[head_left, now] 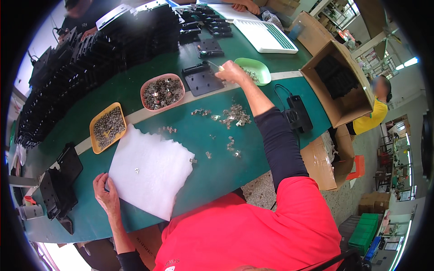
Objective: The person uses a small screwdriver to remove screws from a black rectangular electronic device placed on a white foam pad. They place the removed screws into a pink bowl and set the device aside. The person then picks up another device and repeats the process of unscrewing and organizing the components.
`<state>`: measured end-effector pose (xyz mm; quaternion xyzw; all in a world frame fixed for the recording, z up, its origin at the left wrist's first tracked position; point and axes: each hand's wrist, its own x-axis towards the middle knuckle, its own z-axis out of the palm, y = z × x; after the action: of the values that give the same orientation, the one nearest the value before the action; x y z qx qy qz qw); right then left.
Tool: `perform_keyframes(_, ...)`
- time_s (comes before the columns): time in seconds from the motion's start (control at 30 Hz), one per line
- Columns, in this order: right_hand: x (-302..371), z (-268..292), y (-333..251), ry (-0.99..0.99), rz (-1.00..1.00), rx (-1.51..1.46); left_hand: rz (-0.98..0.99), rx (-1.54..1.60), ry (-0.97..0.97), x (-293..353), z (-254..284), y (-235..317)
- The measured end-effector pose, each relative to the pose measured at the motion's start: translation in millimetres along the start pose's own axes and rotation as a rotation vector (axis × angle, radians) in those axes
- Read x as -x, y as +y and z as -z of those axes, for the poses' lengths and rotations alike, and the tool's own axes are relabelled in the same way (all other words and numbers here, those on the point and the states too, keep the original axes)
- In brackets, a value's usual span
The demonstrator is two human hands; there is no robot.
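My right hand [231, 73] is closed around a thin tool with a pale end [220, 68]; its exact kind is hard to make out. The tool's slim shaft points left over the upper right edge of a flat black plastic part [204, 82]. Just right of that hand sits a light green bowl [263, 72] of small parts. My left hand [107, 196] lies on the green table, fingers loosely stretched out, beside the left edge of a white foam sheet [149, 169]. A tiny metal piece [137, 170] rests on the sheet.
Small metal parts fill a pink bowl [143, 92] and a yellow tray [92, 135]. Loose metal pieces [237, 115] lie mid-table. Black housings [90, 67] are stacked at the back left. At right are a corded black device [299, 114] and a cardboard box [337, 113]. Other people stand around.
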<state>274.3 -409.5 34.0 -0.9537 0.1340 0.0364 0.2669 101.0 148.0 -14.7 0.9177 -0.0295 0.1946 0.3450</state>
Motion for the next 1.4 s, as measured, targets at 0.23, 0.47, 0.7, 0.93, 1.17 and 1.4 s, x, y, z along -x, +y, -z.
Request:
perform_keyframes(0.23, 23.5, -28.0, 22.4, 0.106, 0.237, 0.169, -0.038, -0.027, 0.068, 4.7, 6.1, 3.8)
perform_keyframes(0.47, 36.0, -39.0, 59.4, 0.345, 0.467, 0.170, -0.037, 0.074, 0.104, -11.1, 19.0, -0.3)
perform_keyframes(0.7, 79.5, -23.0, 27.5, 0.379, 0.408, 0.045, -0.053, -0.097, 0.110, -34.7, 20.3, -4.4)
perform_keyframes(0.93, 162.8, -18.2, -4.0, 0.197, 0.387, -0.165, 0.053, -1.171, -0.042, -98.2, 24.0, -81.5)
perform_keyframes(1.17, 212.1, -37.5, -36.0, 0.049, 0.298, -0.407, -0.395, -1.232, 0.150, -121.2, 41.0, -94.1)
perform_keyframes(1.4, 242.8, -58.5, -72.1, -0.172, 0.155, -0.663, -0.490, -0.773, 0.298, -55.0, 57.2, 27.4)
